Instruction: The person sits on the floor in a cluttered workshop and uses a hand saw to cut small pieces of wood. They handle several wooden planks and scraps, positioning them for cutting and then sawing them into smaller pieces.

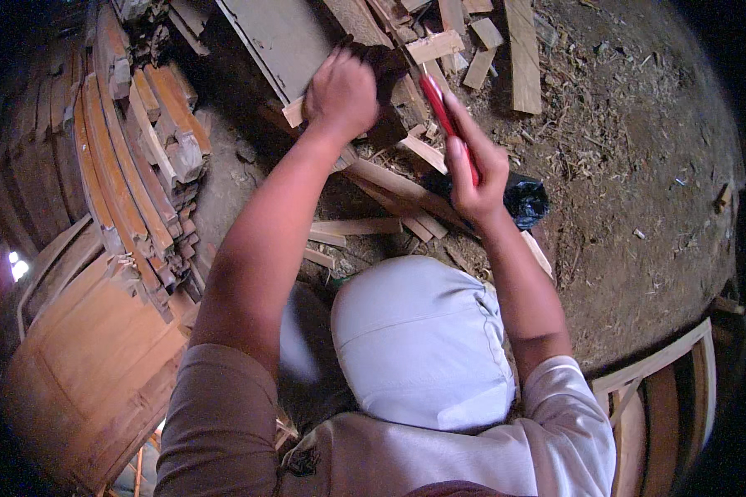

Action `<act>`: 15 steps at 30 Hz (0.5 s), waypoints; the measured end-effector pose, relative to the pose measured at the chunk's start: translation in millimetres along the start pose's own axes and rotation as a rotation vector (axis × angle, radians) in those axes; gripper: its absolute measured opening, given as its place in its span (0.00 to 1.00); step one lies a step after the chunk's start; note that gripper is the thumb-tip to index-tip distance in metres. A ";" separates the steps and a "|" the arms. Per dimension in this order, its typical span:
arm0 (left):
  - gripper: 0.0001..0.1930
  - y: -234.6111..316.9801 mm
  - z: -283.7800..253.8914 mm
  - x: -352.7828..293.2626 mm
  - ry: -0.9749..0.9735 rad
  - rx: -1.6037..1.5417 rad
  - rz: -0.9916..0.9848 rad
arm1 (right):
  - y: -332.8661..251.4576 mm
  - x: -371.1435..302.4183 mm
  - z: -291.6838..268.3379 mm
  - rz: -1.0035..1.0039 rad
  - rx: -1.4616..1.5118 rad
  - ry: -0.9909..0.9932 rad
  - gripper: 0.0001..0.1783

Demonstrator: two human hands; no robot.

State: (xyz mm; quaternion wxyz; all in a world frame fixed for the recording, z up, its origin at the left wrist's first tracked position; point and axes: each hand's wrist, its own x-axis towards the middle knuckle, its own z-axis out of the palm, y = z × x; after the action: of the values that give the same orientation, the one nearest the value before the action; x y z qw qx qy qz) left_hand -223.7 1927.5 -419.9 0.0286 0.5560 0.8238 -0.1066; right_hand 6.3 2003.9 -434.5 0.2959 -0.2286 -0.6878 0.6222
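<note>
My left hand [344, 93] is closed in a fist beside a long flat grey board [286, 45], at its near end. Dark brown or black material [385, 70] lies right against its fingers; whatever the fist grips is hidden. In my right hand [481, 178] is a tool with a slim red handle [443, 103], fingers wrapped around it. The handle slants up and to the left, where a thin dark part runs on beyond it. Its working end cannot be made out. A short pale wood block [435, 47] lies close to the handle's upper end.
Curved wooden pieces [112, 157] are stacked at left, above a large wooden panel [83, 356]. Offcuts and strips [414, 195] lie on a dirt floor [630, 174] strewn with shavings. Black plastic [526, 201] sits by my right wrist. A wooden frame [655, 360] stands lower right.
</note>
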 end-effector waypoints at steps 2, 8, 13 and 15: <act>0.15 -0.4 -1.0 -0.9 -0.075 -0.002 0.014 | 7.5 3.3 0.2 0.036 0.059 0.027 0.27; 0.16 2.7 1.8 -2.6 0.164 -0.145 -0.016 | 1.7 -72.8 -11.6 0.086 -0.005 0.019 0.29; 0.13 7.1 -3.2 5.0 0.224 -0.248 0.076 | -8.0 -152.7 -63.4 0.200 -0.106 -0.065 0.30; 0.13 10.3 -5.0 4.4 0.254 -0.266 0.072 | -26.3 -180.6 -88.0 0.316 -0.157 -0.126 0.31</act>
State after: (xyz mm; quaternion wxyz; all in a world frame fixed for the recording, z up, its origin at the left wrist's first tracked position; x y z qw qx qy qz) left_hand -215.5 1936.3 -417.2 0.0016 0.5855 0.8071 0.0753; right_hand 198.7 1940.8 -426.0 0.1321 -0.3167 -0.7068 0.6186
